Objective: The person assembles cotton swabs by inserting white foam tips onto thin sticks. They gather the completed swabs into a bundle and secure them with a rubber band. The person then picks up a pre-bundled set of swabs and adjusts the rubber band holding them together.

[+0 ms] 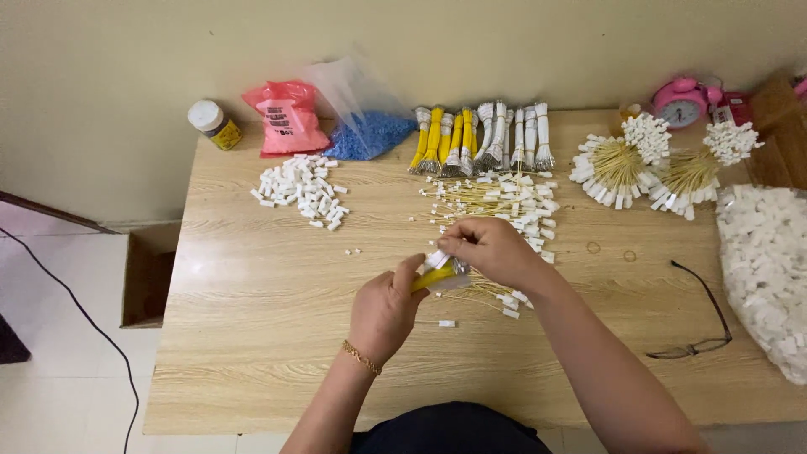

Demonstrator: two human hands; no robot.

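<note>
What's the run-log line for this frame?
left hand: holds yellow wire bundle | right hand: pinching white connector at bundle end | table: loose connectors, glasses

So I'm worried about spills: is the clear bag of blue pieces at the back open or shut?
Open: the clear bag has its mouth standing up, spread loosely against the wall, untied, with the blue pieces settled at the bottom.

Both forearms reach forward and meet at centre. The left hand (pixel 385 309) is curled in a loose fist, a bracelet at its wrist. The right hand (pixel 492 249) arches over it, fingertips pinched together.
</note>
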